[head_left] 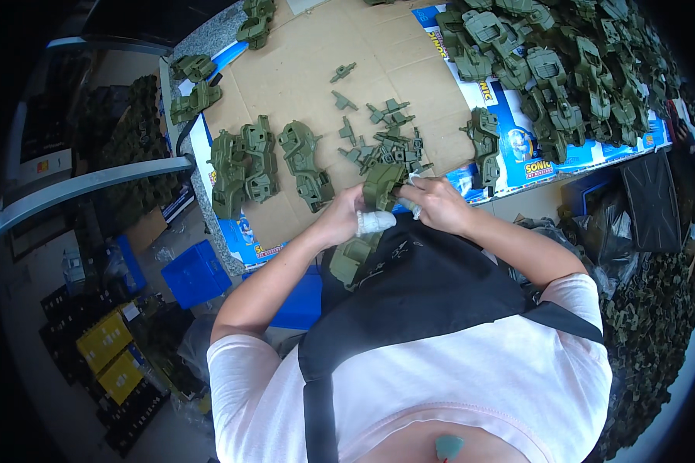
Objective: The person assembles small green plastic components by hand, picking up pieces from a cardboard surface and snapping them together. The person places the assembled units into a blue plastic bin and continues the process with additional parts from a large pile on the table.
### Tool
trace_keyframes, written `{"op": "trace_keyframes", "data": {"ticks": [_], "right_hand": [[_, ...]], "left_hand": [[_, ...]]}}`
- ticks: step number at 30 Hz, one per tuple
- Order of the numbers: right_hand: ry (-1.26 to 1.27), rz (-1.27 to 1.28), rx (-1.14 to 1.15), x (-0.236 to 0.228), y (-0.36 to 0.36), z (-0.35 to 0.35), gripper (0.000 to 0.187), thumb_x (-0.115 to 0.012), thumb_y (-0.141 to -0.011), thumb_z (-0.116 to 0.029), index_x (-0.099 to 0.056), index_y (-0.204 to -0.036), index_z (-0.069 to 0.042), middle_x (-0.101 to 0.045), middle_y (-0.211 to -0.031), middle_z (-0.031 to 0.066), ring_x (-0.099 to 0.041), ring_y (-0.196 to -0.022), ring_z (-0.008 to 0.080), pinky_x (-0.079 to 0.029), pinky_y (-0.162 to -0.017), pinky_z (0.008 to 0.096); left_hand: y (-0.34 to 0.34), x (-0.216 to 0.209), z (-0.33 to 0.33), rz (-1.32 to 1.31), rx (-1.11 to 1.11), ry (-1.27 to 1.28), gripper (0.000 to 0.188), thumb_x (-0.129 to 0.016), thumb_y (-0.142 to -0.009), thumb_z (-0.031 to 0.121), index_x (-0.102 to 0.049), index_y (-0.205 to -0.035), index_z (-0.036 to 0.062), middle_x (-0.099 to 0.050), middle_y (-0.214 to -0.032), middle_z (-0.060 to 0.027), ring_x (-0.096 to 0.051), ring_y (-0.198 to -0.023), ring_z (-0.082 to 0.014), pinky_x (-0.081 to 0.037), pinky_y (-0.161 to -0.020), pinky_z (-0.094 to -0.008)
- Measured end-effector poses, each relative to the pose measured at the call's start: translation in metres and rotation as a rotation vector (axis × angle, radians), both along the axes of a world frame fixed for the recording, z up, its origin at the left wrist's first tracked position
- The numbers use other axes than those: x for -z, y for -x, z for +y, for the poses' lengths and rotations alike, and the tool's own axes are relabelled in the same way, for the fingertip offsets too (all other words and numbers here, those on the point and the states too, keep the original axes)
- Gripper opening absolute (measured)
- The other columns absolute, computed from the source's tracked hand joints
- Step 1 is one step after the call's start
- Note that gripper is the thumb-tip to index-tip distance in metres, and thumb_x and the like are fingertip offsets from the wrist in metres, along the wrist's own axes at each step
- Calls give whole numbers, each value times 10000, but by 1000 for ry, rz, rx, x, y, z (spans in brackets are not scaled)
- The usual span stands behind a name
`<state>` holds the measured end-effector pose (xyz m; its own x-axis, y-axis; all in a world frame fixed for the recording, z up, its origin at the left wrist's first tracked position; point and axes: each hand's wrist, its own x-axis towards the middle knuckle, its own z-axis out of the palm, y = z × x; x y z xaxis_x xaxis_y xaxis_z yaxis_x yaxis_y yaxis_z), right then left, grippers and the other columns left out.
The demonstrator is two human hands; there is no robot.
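My left hand (343,218), with white wraps on its fingers, is closed around an olive-green plastic toy vehicle body (384,185) at the table's near edge. Against the body's right side, the bent fingers of my right hand (440,204) are pressed together, also partly wrapped in white. Whatever they pinch is hidden. Below my left hand more green plastic (350,261) shows against the black apron; I cannot tell if it belongs to the held body. Just beyond my hands lies a loose pile of small green parts (394,143).
Brown cardboard (286,73) covers the table. Several green vehicle bodies (301,158) lie left of the pile, and one green body (483,147) stands to the right. A large heap of bodies (548,69) fills the far right. A blue bin (196,275) sits lower left.
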<state>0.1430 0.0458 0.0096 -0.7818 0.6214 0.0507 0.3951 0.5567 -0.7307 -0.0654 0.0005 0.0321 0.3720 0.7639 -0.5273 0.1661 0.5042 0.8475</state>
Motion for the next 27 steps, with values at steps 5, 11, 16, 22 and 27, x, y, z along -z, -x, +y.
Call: {"op": "trace_keyframes", "data": {"ticks": [5,11,16,22,27], "right_hand": [[344,173,-135,-3,3,50,346,-549,-740,6,-581,-1072,-85,-610,-1021,134,-581,-959,312,-456,-844,348],[-255,-318,43,83,12,137,394,-496,-727,13,-531,-1085,-148,-537,-1003,153,-479,-1026,310,-420,-864,373],[-165,-299,147,119,20,146,407,-539,-683,11,-504,-1062,-134,-554,-961,168,-559,-930,317,-453,-803,390],[189,269,59,-14,-22,50,239,-582,-729,-31,-620,-956,-94,-620,-883,123,-604,-850,283,-476,-745,356],[174,3,-90,-44,-30,-26,279,-565,-700,5,-614,-963,-73,-600,-878,144,-595,-808,322,-480,-697,394]], "left_hand": [[17,37,-4,-233,-442,217,326,-603,-824,230,-550,-1101,68,-605,-935,-7,-554,-833,-94,-463,-717,-253],[44,44,12,-607,-776,158,473,-593,-789,391,-532,-1128,68,-617,-982,-75,-598,-815,-158,-512,-682,-315],[23,39,6,-673,-816,199,459,-590,-790,374,-535,-1106,47,-614,-984,-96,-608,-834,-195,-513,-719,-356],[2,49,-11,-653,-750,262,522,-538,-807,449,-524,-1114,27,-600,-1023,-128,-600,-887,-239,-501,-779,-373],[-26,47,-6,-595,-667,477,481,-568,-792,456,-541,-1051,52,-605,-973,-152,-628,-813,-281,-540,-698,-393]]}}
